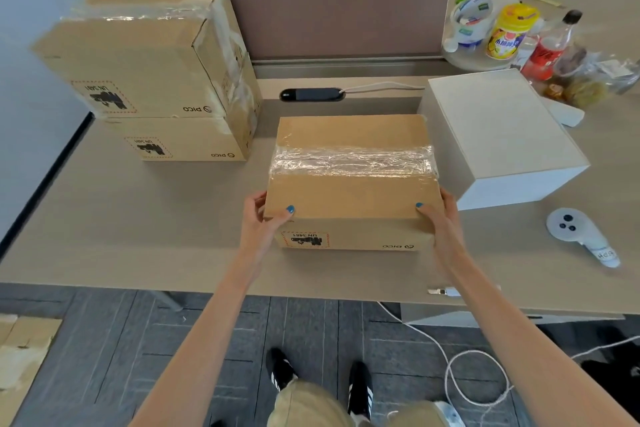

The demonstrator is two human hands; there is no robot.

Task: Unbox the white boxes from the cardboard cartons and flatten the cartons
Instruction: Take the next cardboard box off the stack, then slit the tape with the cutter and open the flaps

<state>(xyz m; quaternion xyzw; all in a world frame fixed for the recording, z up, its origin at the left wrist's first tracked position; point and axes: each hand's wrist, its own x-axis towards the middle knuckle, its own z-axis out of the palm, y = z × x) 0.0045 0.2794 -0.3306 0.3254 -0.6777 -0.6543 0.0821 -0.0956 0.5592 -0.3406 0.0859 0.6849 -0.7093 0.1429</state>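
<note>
A sealed cardboard carton [349, 180] sits near the front edge of the desk [138, 236], with a wide band of crinkled clear tape across its top. The left grip [263, 218] clasps the carton's near left corner and the right grip [440, 218] its near right corner, each with a blue-nailed thumb laid on top. A white box [502, 135] stands just beside the carton on the right. At the far left, two more cartons [138, 55] are stacked. A white controller [575, 232] lies toward the front right, with bottles and jars [505, 31] crowded behind. Flattened cardboard [24, 357] lies on the floor.
</note>
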